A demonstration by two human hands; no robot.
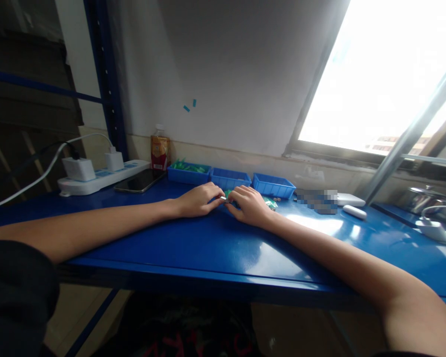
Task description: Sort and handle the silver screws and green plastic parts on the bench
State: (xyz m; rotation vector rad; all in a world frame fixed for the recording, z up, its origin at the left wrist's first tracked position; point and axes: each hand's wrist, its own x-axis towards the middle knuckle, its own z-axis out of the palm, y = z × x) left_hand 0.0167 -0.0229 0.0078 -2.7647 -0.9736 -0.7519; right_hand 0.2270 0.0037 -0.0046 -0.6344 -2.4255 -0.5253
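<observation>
My left hand (202, 200) rests on the blue table, its thumb and fingers pinched around a small white piece (223, 198). Close against it is my right hand (248, 204), with curled fingers meeting at the same spot; whatever they grip is hidden. A bit of green (228, 193) shows between the hands, too small to name. Beside the right wrist lies a green-and-white item (270, 203), partly covered. Behind the hands stand three blue bins: the left bin (188, 176) holds green pieces, then come the middle bin (230, 179) and the right bin (274, 186).
At the left are a white power strip (104, 179) with plugged-in chargers, a dark phone (141, 181) and a red-and-yellow drink pouch (159, 151). White devices (354, 212) and a metal pot (425, 201) stand to the right. A slanted metal pole (401, 144) crosses before the window.
</observation>
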